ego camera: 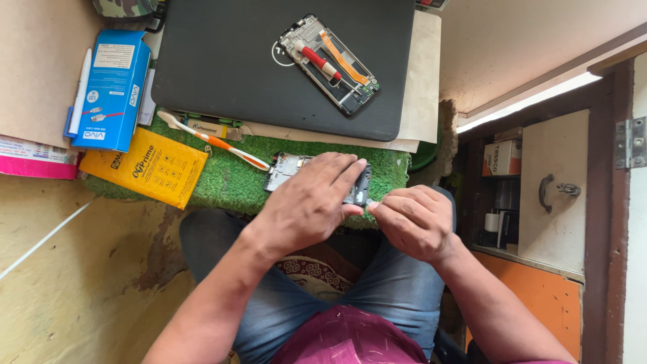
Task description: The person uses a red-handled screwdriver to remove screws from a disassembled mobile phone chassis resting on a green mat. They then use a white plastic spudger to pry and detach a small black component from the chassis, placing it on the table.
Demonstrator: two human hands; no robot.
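An opened phone (290,168), its back already off, is held flat on the green mat (229,178) under the left hand (310,202). A small part, too small to tell, is pinched by the right hand (411,219). Beyond the fingers, a second stripped phone (330,64) lies on the closed laptop (229,61); reassembly appears undone.

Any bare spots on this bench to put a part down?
Free: the left half of the closed laptop lid, left of the opened phone; a strip of green mat between the yellow packet and the left hand. Crowded: both hands, right hand, over the phone frame, and the toothbrush and blue box along the left.
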